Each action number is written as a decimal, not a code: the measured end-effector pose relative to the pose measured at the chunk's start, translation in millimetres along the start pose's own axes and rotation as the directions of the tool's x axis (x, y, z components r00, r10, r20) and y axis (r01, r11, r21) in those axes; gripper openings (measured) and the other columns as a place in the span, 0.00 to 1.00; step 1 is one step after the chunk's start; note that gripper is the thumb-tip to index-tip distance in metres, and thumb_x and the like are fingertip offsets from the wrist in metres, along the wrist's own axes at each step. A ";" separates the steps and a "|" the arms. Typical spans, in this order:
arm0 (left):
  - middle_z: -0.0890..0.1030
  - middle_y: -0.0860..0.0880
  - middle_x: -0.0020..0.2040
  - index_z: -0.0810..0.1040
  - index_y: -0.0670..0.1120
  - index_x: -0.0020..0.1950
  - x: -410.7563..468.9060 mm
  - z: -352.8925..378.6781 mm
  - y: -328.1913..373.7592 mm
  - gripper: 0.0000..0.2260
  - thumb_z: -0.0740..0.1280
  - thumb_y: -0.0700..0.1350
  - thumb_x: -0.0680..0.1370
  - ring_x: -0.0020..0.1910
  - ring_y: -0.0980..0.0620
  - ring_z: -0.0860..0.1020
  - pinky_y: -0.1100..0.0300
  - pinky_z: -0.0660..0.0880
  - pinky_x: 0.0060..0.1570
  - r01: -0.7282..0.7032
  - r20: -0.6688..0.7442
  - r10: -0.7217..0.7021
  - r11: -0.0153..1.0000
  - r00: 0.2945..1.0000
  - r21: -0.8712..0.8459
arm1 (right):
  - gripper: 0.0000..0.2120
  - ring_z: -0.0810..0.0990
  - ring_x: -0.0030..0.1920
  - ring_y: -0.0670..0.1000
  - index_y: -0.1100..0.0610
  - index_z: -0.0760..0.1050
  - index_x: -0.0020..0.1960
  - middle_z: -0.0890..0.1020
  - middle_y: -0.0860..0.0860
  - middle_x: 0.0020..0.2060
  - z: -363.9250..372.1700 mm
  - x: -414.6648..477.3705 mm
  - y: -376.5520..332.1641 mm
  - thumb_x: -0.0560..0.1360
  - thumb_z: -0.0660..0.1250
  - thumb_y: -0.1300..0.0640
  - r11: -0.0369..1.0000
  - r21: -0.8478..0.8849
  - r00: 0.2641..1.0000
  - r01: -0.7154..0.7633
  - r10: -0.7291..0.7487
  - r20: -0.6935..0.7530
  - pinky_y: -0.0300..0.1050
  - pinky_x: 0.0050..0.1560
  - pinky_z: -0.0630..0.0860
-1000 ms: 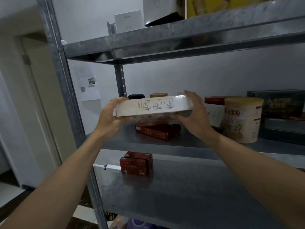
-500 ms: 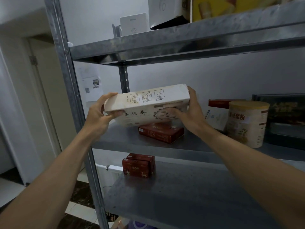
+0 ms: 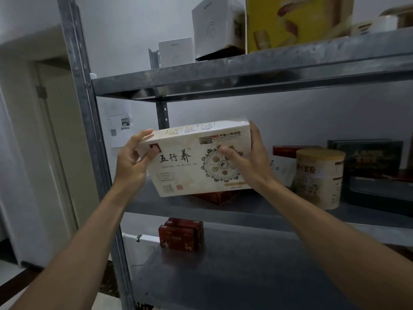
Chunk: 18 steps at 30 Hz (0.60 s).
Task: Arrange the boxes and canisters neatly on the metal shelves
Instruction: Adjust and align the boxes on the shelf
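A flat cream box point(image 3: 192, 166) with black characters and a round emblem is held up in front of the middle shelf point(image 3: 257, 211), its printed face tilted toward me. My left hand point(image 3: 131, 162) grips its left end, thumb on the face. My right hand point(image 3: 248, 157) grips its right end, fingers over the top edge and thumb on the emblem. Beneath the box a red box point(image 3: 220, 196) lies on the shelf, mostly hidden. A beige canister point(image 3: 318, 177) stands to the right.
A dark box point(image 3: 368, 168) and a red-and-white box point(image 3: 283, 157) stand behind the canister. Two red boxes point(image 3: 180, 234) are stacked on the lower shelf point(image 3: 257, 271). White boxes point(image 3: 214, 23) and a yellow box point(image 3: 292, 21) stand on the top shelf point(image 3: 257, 72). A steel upright point(image 3: 89, 130) stands left.
The cream box has been tipped up from lying flat, so its printed face now points at me. Both hands shifted with it, and my view has moved closer.
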<state>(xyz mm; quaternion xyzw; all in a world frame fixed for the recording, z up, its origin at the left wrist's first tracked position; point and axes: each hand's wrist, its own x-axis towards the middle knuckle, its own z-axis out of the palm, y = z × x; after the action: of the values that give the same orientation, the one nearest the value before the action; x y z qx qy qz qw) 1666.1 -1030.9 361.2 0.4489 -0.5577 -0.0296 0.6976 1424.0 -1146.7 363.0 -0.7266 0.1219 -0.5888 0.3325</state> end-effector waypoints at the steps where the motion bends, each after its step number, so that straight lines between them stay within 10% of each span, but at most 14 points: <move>1: 0.78 0.50 0.59 0.73 0.53 0.67 -2.1 1.5 1.1 0.21 0.68 0.47 0.75 0.55 0.53 0.79 0.57 0.81 0.45 0.001 -0.014 -0.001 1.000 1.000 0.001 | 0.34 0.84 0.53 0.46 0.52 0.61 0.73 0.80 0.47 0.56 -1.0 -2.6 0.2 0.73 0.74 0.56 1.000 -0.003 1.000 -0.011 0.011 -0.011 0.49 0.49 0.84; 18: 0.82 0.48 0.53 0.70 0.59 0.67 -50.4 37.1 15.8 0.22 0.67 0.52 0.74 0.52 0.49 0.82 0.53 0.82 0.43 0.206 0.023 -0.205 0.975 0.979 -0.083 | 0.33 0.87 0.45 0.53 0.57 0.72 0.62 0.85 0.54 0.50 -43.8 -66.1 -41.7 0.60 0.80 0.55 0.928 0.167 0.940 -0.332 0.340 -0.023 0.51 0.43 0.84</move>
<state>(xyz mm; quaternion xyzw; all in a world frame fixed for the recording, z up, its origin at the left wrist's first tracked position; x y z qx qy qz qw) 1610.0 -1016.1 332.8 0.4738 -0.5115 -0.1283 0.7053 1355.8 -1092.8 341.6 -0.6503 0.2052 -0.5497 0.4826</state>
